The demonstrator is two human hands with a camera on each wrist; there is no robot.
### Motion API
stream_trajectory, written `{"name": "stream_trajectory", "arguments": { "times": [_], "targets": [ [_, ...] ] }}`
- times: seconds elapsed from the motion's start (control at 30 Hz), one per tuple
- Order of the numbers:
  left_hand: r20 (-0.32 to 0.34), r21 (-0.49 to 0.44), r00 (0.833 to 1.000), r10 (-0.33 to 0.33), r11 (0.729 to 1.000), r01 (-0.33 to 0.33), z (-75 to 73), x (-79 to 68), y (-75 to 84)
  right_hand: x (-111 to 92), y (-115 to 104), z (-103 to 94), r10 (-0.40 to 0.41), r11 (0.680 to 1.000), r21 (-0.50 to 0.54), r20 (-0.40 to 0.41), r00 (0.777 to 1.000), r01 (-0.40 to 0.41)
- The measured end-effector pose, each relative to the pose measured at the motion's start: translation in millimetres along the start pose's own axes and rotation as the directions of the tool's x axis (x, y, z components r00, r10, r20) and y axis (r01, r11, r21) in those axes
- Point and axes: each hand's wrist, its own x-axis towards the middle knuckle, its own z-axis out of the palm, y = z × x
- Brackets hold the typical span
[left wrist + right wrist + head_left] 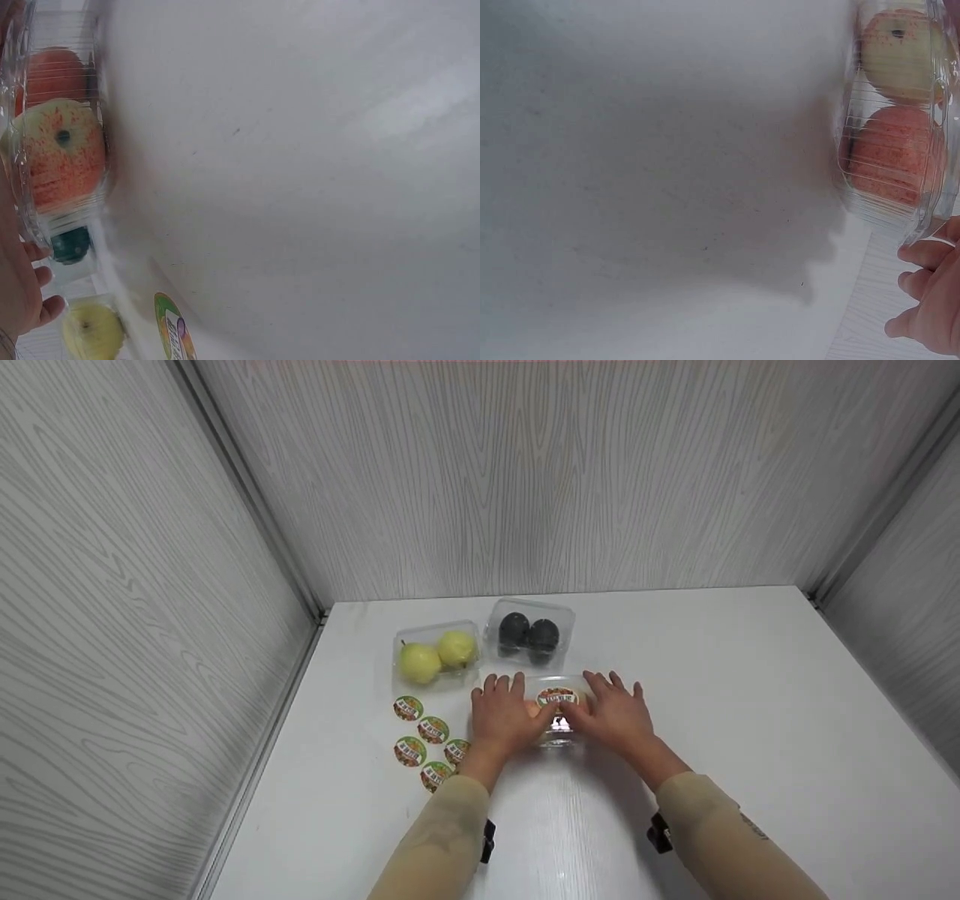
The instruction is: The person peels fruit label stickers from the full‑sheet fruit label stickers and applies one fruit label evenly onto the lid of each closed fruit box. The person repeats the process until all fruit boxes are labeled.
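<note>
A clear plastic box (561, 741) with a round fruit sticker (556, 696) on its lid lies between both hands. Through its ribbed wall, red and pale apples (66, 161) show in the left wrist view. The left hand (507, 715) rests on the box's left side, its thumb reaching over the lid to the sticker. From the other side the right hand (616, 715) does likewise, fingers spread and thumb at the sticker's lower edge. In the right wrist view, fingers (924, 283) extend beside the box's rim. The thumbs are hidden in both wrist views.
Behind the left hand stand a clear box with two yellow pears (420, 663) and another with dark round fruit (544, 634). Several loose round stickers (410, 751) lie left of the left forearm. Wood-grain panels (525, 472) bound the white table (735, 697) at the back and sides.
</note>
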Motion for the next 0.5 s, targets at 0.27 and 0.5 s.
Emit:
{"name": "stream_trajectory", "arguments": {
  "times": [0.27, 0.5],
  "targets": [
    [0.003, -0.017, 1.000, 0.004, 1.000, -0.004, 0.8, -2.2, 0.1, -2.0, 1.1, 1.7, 0.001, 1.000, -0.013, 0.007, 1.000, -0.001],
    [0.002, -0.010, 1.000, 0.008, 1.000, -0.008, 0.1, -2.9, -0.2, -2.7, 1.6, 1.9, -0.005, 1.000, -0.022, 0.008, 1.000, 0.005]
  ]
}}
